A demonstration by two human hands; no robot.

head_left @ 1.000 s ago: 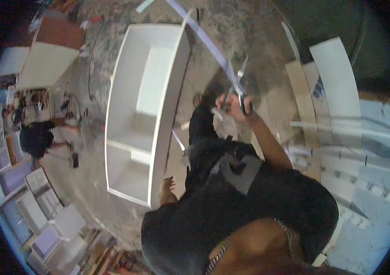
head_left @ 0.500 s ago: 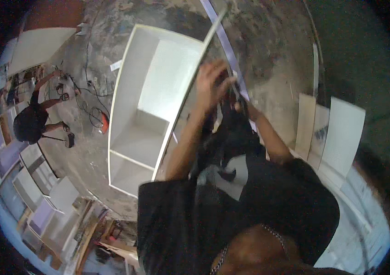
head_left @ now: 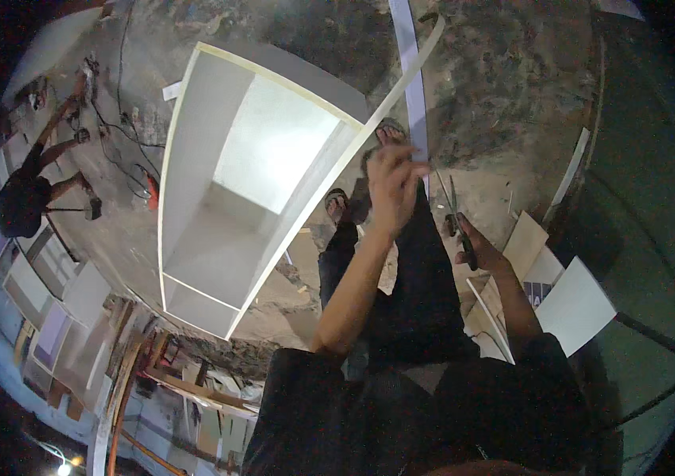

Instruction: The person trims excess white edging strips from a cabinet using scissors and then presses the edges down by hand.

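Note:
A pale open-fronted cabinet [head_left: 195, 178] with a divider near its near end stands on the floor to the left. A narrow pale edging strip [head_left: 405, 79] runs along its right edge and sticks out past the far corner, its tip curling. My left hand [head_left: 393, 186] is raised just right of that corner, fingers loosely apart and a little blurred; nothing shows in them. Lower and to the right, my right hand [head_left: 476, 242] grips dark-handled scissors [head_left: 454, 208], blades pointing away from me and slightly parted.
A long lilac strip [head_left: 410, 47] lies on the floor beyond my feet. Pale panels [head_left: 571, 305] lean at right. Far left, a person [head_left: 24, 202] bends near black cables [head_left: 115, 119] and an orange tool [head_left: 152, 190]. Timber pieces [head_left: 119, 373] are piled at lower left.
My hands, together beside the cabinet's edge before, are now apart. The right has moved nearer to me with the scissors, which now show plainly. My view has shifted.

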